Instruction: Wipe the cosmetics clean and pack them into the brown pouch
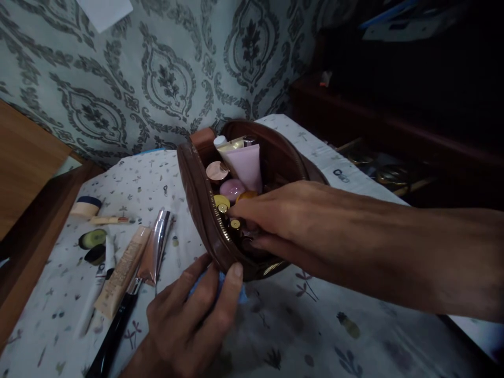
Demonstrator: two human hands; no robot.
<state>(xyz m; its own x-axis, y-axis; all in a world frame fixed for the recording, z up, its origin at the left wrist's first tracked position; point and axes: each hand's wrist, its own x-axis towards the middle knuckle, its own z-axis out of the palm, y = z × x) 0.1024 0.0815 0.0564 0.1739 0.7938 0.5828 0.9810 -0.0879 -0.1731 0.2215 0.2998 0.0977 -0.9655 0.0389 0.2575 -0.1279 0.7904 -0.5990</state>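
A brown zip pouch (200, 205) stands open on a table under a white printed cloth (299, 320). Inside it I see a pale pink tube (247, 165), a rose-gold lid (217, 171), a pink round pot (232, 189) and small gold-capped items (221, 202). My right hand (275, 220) reaches into the pouch from the right, its fingers curled among the gold-capped items; what they hold is hidden. My left hand (192, 315) rests on the cloth against the pouch's near end, fingers spread, over a bit of blue cloth (220, 283).
Left of the pouch lie several cosmetics: a beige tube (122, 270), a clear gloss tube (159, 244), a black brush handle (114, 331), a white pencil (96, 291), a round compact (92, 239) and a small pot (84, 207). Wooden furniture (27, 168) stands left, dark shelving (394, 126) at right.
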